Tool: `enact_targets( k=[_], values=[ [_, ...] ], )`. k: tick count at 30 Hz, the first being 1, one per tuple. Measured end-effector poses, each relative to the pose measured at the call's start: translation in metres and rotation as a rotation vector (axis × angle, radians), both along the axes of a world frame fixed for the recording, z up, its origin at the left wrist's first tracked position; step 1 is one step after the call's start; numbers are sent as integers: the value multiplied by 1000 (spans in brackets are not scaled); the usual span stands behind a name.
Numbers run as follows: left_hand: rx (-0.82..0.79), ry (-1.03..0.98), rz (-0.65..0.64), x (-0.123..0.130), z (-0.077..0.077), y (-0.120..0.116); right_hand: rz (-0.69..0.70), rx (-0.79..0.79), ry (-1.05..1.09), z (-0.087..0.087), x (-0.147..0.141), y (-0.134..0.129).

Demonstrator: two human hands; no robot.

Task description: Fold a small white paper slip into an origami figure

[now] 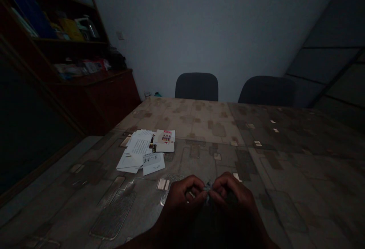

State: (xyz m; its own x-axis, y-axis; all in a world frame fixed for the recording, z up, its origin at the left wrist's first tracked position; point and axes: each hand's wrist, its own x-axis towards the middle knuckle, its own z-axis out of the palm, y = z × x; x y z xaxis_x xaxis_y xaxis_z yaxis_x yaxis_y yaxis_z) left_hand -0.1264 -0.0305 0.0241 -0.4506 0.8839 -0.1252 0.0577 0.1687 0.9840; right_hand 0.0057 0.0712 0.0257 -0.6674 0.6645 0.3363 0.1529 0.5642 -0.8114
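Close together over the near edge of the table, my two hands pinch a small pale item (pixel 208 185) between them. My left hand (pixel 188 195) has its thumb and forefinger closed on the item's left side. On its right side, the fingers of my right hand (pixel 232 192) are closed too. The item is small and dim; what it is cannot be made out. Beyond my left hand, a loose pile of white papers and cards (pixel 139 146) lies on the patterned tablecloth, some with print or handwriting.
The table (pixel 205 119) has a patterned, shiny cover. Two dark chairs (pixel 196 86) (pixel 266 89) stand behind it against the wall. At the left is a wooden cabinet (pixel 111 97) with crowded shelves. A glass (pixel 147 95) shows past the far left corner. The room is dim.
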Motion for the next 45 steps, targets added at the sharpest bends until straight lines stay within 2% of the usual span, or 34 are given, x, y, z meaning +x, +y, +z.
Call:
enact_targets(
  k=[7, 12, 14, 20, 27, 29, 33, 38, 42, 45],
  values=[
    [9, -99, 11, 1, -4, 1, 22, -14, -19, -1, -1, 2],
    [-18, 51, 38, 1, 3, 2, 24, -183, -78, -3, -2, 2],
    [-21, 93, 41, 2, 5, 2, 28, -204, -81, -2, -3, 3],
    [-31, -57, 36, 1, 4, 2, 49, -26, 11, 1, -1, 5],
    [14, -154, 18, 1, 4, 4, 46, -26, 25, 0, -2, 5],
    [21, -178, 7, 1, 3, 4, 34, -70, 3, -1, -2, 6],
    [27, -185, 1, 1, -1, 2, 16, -256, -63, -4, -1, 6],
    [51, -207, 11, 2, -1, 2, 54, -344, -47, -3, -3, 3],
    [69, -304, -10, 1, -6, 3, 57, -500, -42, -1, -4, 3],
    [87, -386, -40, 1, -9, 4, 71, -506, -69, 0, -3, 4]
  ],
)
